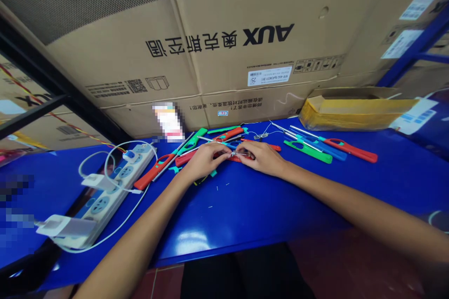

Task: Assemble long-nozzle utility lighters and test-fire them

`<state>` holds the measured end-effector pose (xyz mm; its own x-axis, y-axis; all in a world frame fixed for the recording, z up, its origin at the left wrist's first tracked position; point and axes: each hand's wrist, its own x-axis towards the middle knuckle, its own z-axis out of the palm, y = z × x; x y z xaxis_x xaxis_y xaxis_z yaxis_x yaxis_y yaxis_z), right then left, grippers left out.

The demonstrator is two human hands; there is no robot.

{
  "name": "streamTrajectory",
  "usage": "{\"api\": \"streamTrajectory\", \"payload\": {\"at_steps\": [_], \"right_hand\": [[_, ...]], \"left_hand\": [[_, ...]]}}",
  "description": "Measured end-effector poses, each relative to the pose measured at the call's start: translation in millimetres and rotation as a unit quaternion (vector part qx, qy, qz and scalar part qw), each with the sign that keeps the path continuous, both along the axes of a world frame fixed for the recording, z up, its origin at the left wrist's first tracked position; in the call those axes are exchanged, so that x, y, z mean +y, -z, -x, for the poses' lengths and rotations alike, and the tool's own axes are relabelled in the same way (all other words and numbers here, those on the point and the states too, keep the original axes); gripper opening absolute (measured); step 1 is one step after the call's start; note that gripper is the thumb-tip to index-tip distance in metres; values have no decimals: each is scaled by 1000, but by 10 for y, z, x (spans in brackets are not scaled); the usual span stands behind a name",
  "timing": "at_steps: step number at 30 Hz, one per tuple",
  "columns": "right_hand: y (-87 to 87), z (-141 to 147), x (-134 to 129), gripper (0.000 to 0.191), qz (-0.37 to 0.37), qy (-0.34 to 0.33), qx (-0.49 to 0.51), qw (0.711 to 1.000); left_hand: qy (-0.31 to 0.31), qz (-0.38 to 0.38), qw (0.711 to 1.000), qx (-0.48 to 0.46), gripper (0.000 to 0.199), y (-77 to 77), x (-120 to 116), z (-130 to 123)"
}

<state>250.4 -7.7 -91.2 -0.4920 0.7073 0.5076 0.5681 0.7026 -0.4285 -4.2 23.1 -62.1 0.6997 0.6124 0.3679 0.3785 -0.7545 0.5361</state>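
Observation:
My left hand (pixel 205 161) and my right hand (pixel 261 157) meet over the blue table, fingertips pinching a small shiny metal part with thin wire (pixel 239 154). Its exact shape is hidden by my fingers. Under and around my hands lie long-nozzle utility lighters, some partly covered. A red one (pixel 153 171) is just left of my left hand. To the right of my right hand lie a green lighter (pixel 307 151), a blue one (pixel 326 148) and a red one (pixel 351 150). Tiny white bits (pixel 217 188) are scattered near my left wrist.
A white power strip (pixel 115 191) with plugged-in chargers and white cables lies at the table's left. An open yellow box (pixel 354 113) stands at the back right. A large cardboard AUX carton (pixel 224 42) walls the table's far edge. Blue shelf uprights stand at the right.

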Motion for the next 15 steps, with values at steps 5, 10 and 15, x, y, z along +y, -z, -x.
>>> {"api": "streamTrajectory", "payload": {"at_steps": [5,10,15], "right_hand": [[-1,8,2,21,-26,-21,-29,999],[-33,-7,-5,24,-44,-61,-38,996],[-20,-21,5,25,-48,-63,-19,997]], "left_hand": [[17,1,1000,-6,15,34,36,24],[26,-4,1000,-6,17,41,36,27],[22,-41,999,-15,18,41,34,25]]}}
